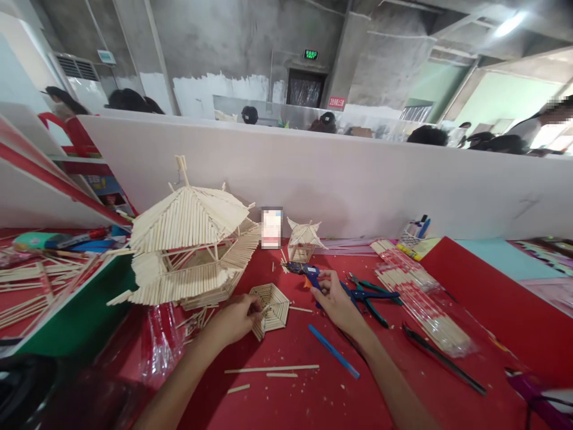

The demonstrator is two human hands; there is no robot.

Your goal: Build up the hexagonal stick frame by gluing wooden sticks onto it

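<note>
1. Beside the big stick pagoda [188, 245], on the red bench [322, 394], lies a small hexagonal stick panel [271, 307], flat or slightly tilted — the piece being worked on.
2. The left hand [235, 319] pinches the panel's near-left edge, fingers closed on it.
3. The right hand [335, 298], just right of the panel, is curled around the blue glue gun [307, 273], its nozzle pointing away towards the tiny model pagoda [304, 239].
4. Judged from this, the step is gluing sticks onto the panel; the next move calls for swinging the nozzle round to the panel while the left hand steadies it.
5. Right of the panel lie green pliers [371, 295], a blue stick [333, 351] and a bag of sticks [421, 295] — loose sticks [271, 369] lie nearer.
</note>
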